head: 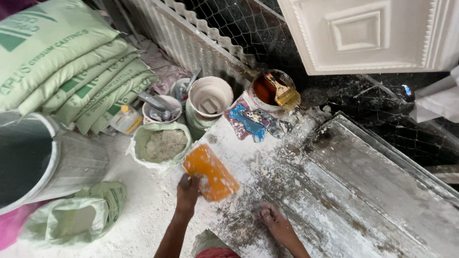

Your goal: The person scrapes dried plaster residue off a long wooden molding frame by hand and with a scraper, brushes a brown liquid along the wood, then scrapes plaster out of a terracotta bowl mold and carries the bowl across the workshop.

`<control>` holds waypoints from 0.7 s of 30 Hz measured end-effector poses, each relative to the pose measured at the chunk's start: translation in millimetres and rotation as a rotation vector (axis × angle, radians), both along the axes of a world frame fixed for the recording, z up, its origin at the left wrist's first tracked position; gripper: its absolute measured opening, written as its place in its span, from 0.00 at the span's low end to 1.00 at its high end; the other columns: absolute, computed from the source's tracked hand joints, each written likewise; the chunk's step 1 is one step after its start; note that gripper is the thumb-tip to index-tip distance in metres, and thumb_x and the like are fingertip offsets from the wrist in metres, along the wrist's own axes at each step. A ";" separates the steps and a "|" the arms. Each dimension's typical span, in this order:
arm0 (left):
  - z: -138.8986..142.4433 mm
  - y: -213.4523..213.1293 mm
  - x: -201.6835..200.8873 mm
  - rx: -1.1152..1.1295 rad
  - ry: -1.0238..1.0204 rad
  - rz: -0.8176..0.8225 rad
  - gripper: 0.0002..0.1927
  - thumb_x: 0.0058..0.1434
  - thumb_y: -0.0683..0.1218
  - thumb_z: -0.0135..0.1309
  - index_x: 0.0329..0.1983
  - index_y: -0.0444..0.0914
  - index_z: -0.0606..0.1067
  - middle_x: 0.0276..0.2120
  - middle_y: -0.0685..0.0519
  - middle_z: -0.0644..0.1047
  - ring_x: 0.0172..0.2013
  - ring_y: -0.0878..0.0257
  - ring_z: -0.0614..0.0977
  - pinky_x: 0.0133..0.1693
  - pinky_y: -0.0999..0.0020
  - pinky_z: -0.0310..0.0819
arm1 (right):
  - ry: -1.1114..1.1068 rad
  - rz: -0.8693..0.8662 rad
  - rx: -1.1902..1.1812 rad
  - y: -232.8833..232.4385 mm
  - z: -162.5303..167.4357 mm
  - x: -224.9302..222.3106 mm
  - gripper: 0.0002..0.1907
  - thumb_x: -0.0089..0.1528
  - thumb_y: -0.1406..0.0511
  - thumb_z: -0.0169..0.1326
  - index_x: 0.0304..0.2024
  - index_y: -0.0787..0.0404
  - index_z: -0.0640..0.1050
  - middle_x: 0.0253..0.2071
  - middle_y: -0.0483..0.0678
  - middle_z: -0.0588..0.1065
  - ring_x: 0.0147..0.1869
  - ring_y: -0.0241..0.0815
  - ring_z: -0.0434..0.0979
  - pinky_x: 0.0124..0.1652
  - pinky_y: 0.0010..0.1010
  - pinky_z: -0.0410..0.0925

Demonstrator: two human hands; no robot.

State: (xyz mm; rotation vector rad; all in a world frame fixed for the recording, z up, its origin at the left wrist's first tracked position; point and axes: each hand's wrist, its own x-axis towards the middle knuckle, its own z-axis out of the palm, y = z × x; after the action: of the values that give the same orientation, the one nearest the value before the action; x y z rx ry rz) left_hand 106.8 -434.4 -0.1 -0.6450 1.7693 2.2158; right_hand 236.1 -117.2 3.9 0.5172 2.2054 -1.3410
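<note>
Holding a plaster-flecked orange scraper (210, 173), left hand (187, 191); right hand (275, 220) seemingly flat, empty.

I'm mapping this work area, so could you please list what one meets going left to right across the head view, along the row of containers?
Stacked green sacks → small bowl → white bucket → tin with brush → white moulded panel.
</note>
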 end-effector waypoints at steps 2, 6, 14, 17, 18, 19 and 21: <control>-4.7 2.0 -37.0 -0.040 0.053 -0.013 0.12 0.68 0.47 0.50 0.48 0.35 0.73 0.31 0.53 0.77 0.27 0.68 0.79 0.26 0.67 0.77 | -0.010 0.010 0.008 -8.3 40.7 -11.4 0.25 0.66 0.47 0.43 0.63 0.45 0.73 0.58 0.45 0.76 0.61 0.47 0.77 0.60 0.45 0.70; -20.2 21.2 -105.0 -0.160 0.161 -0.063 0.13 0.68 0.47 0.54 0.48 0.31 0.74 0.24 0.52 0.75 0.19 0.69 0.72 0.19 0.69 0.70 | 0.232 0.080 -0.150 -15.0 155.0 -20.2 0.28 0.65 0.46 0.45 0.61 0.48 0.76 0.60 0.52 0.76 0.65 0.51 0.76 0.62 0.52 0.69; -42.2 74.1 -180.7 0.031 0.019 -0.160 0.14 0.66 0.46 0.57 0.52 0.35 0.78 0.34 0.52 0.81 0.26 0.68 0.81 0.25 0.70 0.80 | 1.042 0.096 -0.931 -30.9 274.2 -5.7 0.26 0.65 0.46 0.48 0.59 0.50 0.75 0.59 0.51 0.76 0.66 0.51 0.75 0.62 0.51 0.69; -44.4 85.3 -190.7 0.011 -0.073 -0.208 0.14 0.65 0.45 0.58 0.50 0.34 0.76 0.36 0.46 0.83 0.28 0.62 0.85 0.26 0.69 0.82 | 1.106 0.070 -0.963 -38.8 269.9 -2.6 0.25 0.65 0.47 0.49 0.58 0.50 0.75 0.58 0.51 0.75 0.66 0.50 0.74 0.62 0.50 0.69; -45.0 89.0 -193.1 -0.051 -0.050 -0.224 0.15 0.65 0.45 0.60 0.51 0.32 0.76 0.36 0.42 0.83 0.26 0.59 0.84 0.24 0.68 0.79 | 1.122 0.056 -0.962 -38.6 270.8 -1.9 0.25 0.65 0.47 0.49 0.58 0.51 0.75 0.58 0.51 0.75 0.66 0.50 0.74 0.62 0.50 0.69; -45.9 92.6 -195.1 -0.113 -0.021 -0.238 0.16 0.64 0.44 0.61 0.51 0.31 0.76 0.36 0.39 0.83 0.25 0.57 0.82 0.22 0.67 0.76 | 1.135 0.045 -0.964 -37.2 273.4 -1.4 0.25 0.65 0.47 0.50 0.57 0.51 0.75 0.58 0.51 0.75 0.66 0.50 0.74 0.62 0.50 0.69; -48.2 100.1 -198.2 -0.048 0.024 -0.187 0.21 0.63 0.43 0.62 0.53 0.31 0.67 0.38 0.39 0.82 0.27 0.56 0.84 0.23 0.65 0.80 | 1.148 0.005 -0.970 -32.0 284.2 0.6 0.24 0.65 0.47 0.51 0.57 0.51 0.75 0.58 0.50 0.75 0.66 0.50 0.74 0.62 0.50 0.69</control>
State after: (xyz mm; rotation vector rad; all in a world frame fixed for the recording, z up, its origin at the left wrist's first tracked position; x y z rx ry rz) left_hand -91.4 -334.3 -48.3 -0.4436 1.8181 2.0711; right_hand 236.8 -149.2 288.1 -0.8065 1.7707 -2.8504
